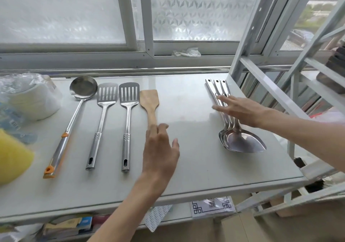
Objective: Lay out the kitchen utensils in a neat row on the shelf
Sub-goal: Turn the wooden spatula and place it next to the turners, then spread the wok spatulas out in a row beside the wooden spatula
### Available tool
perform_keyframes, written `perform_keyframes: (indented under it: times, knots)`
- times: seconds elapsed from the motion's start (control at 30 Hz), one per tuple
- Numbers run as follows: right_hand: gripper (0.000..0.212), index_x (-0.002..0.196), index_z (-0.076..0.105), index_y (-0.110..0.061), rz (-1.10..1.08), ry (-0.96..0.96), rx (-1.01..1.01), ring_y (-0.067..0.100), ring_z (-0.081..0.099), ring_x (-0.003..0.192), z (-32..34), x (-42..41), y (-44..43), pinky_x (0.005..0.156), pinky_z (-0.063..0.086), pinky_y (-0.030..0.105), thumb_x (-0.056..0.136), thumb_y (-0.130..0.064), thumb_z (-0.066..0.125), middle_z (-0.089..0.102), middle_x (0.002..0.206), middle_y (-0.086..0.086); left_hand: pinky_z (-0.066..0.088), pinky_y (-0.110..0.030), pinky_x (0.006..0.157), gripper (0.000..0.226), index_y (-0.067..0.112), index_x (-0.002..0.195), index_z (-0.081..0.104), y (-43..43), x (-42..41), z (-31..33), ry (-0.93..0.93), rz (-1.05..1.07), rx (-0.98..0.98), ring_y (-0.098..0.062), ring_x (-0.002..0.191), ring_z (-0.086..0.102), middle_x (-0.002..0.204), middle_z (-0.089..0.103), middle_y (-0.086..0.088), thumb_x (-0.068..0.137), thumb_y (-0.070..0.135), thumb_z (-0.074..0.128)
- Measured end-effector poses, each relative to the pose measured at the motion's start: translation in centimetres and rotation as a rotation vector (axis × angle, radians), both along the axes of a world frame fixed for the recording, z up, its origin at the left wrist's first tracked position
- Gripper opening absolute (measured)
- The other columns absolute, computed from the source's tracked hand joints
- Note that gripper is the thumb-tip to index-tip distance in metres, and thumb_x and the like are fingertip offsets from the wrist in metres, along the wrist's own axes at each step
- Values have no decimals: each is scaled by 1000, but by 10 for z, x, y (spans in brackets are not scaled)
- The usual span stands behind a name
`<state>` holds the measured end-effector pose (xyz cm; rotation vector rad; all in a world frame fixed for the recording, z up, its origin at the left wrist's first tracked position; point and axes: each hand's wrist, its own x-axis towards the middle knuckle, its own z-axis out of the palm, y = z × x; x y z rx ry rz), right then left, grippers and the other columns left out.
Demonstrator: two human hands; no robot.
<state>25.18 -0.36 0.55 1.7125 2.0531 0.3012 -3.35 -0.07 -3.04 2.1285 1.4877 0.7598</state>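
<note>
On the white shelf (196, 167) lie a steel ladle (78, 101) with orange handle trim, two slotted steel turners (103, 111) (127, 109) and a wooden spatula (149, 101), side by side with heads toward the window. My left hand (160, 154) rests over the wooden spatula's handle, fingers loosely spread, hiding its lower end. At the right, a stack of steel spatulas (240, 141) lies with blades toward me. My right hand (240, 109) hovers flat over their handles, fingers apart, gripping nothing.
A plastic-wrapped stack of white bowls (31, 99) sits at the shelf's left end, with a yellow object (13, 159) at the frame's left edge. A white metal rack frame (265, 84) rises at the right. Books and papers lie on the lower shelf (211, 207).
</note>
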Motion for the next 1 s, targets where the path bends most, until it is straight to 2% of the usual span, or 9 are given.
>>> perform_keyframes:
  times: [0.07, 0.17, 0.27, 0.4, 0.57, 0.73, 0.87, 0.97, 1.0]
  knots:
    - [70, 144, 35, -21, 84, -13, -74, 23, 46, 121, 3, -4, 7, 91, 50, 32, 83, 11, 47, 24, 152, 7, 50, -29, 91, 39, 12, 121, 62, -2, 9, 4, -144, -20, -233, -17, 101, 62, 111, 64, -3, 85, 26, 68]
    - [62, 137, 42, -18, 117, -29, -149, 22, 45, 119, 5, -5, 15, 91, 46, 29, 81, 7, 50, 34, 144, 3, 55, -26, 81, 30, 17, 112, 68, -1, 18, 4, -219, -52, -523, -12, 92, 66, 101, 70, 3, 83, 26, 66]
    - [52, 129, 48, -18, 132, -42, -201, 22, 47, 113, 4, -10, 23, 92, 47, 34, 79, -2, 54, 42, 129, 2, 50, -15, 70, 24, 16, 107, 70, -6, 18, 3, -320, -8, -651, -11, 89, 69, 95, 72, 3, 84, 17, 62]
    - [30, 107, 60, -15, 40, 85, -246, 21, 52, 104, 10, -21, 36, 85, 51, 38, 78, -7, 62, 47, 106, 0, 56, -35, 81, 15, 10, 100, 62, -21, 12, 11, -641, 248, -774, -18, 72, 67, 78, 67, -3, 91, 9, 51]
    - [20, 99, 62, -11, -58, 119, -301, 25, 59, 89, 15, -37, 42, 72, 50, 39, 80, -14, 68, 39, 93, -3, 55, -41, 87, 14, 13, 102, 56, -40, 6, 22, -731, 293, -815, -22, 78, 68, 79, 65, -4, 93, 10, 46]
    - [14, 86, 67, -7, -98, 171, -270, 32, 65, 82, 15, -48, 45, 68, 54, 43, 79, -14, 56, 65, 89, 9, 56, -40, 90, 19, 14, 104, 60, -49, 18, 19, -652, 145, -904, -19, 85, 71, 87, 69, -4, 91, 13, 46]
    - [10, 70, 58, -12, -197, 231, -246, 31, 59, 67, 11, -54, 51, 63, 55, 44, 76, -20, 55, 51, 69, 0, 53, -35, 95, 39, 13, 117, 63, -38, 45, 12, -422, -63, -881, -22, 102, 67, 108, 70, -6, 80, 19, 49]
    - [26, 60, 43, -18, -289, 260, -261, 28, 53, 65, 13, -58, 57, 60, 48, 38, 78, -26, 59, 44, 69, -3, 51, -32, 79, 34, 14, 104, 66, -22, 66, 16, -409, -120, -851, -31, 91, 63, 101, 67, -2, 76, 15, 47]
    - [27, 60, 42, -17, -320, 275, -268, 28, 53, 65, 13, -60, 59, 59, 47, 37, 77, -27, 61, 45, 69, -2, 52, -34, 78, 37, 9, 105, 66, -16, 73, 17, -397, -133, -850, -34, 93, 63, 104, 68, -12, 75, 16, 46]
